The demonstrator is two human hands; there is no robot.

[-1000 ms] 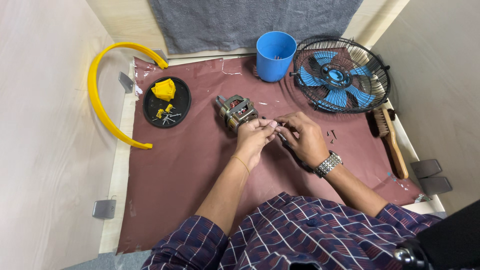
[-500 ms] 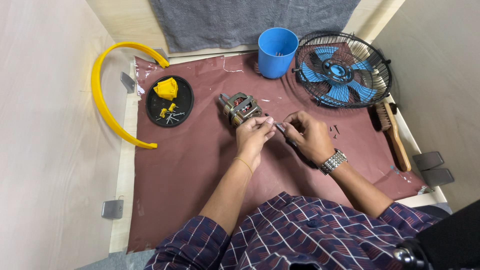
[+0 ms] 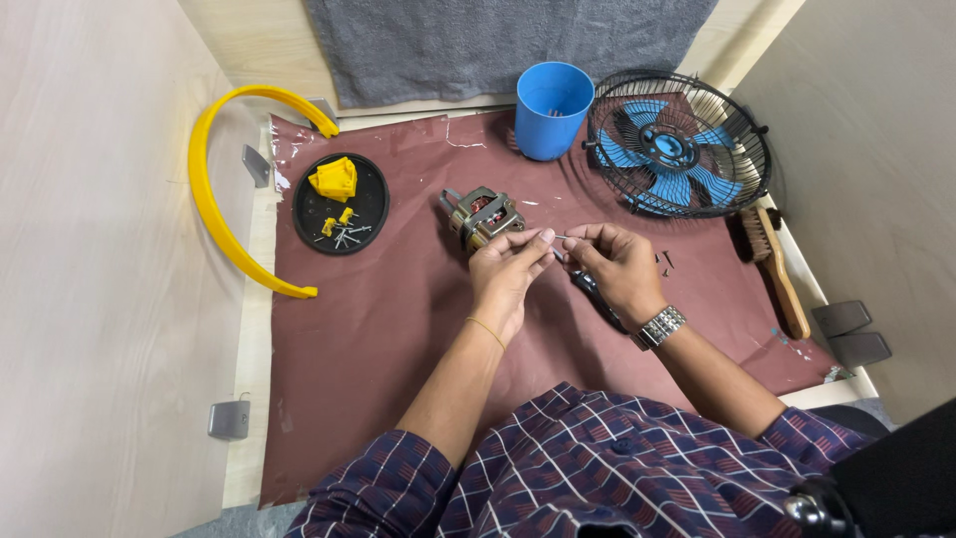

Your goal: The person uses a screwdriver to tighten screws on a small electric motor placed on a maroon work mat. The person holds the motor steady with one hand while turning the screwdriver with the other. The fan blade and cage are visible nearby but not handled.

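Small thin metal pin (image 3: 564, 237) pinched between your left hand (image 3: 506, 271) and right hand (image 3: 619, 267) fingertips, both grips closed on it, raised above maroon counter mat (image 3: 398, 329) beside grey fan motor (image 3: 480, 216), for close work.

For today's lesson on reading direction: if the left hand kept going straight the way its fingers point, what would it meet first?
The left hand points up and right, its fingertips pinching a small metal pin. First in line is the right hand, whose fingers hold the pin's other end. The motor lies just off that line, though depth is unclear.
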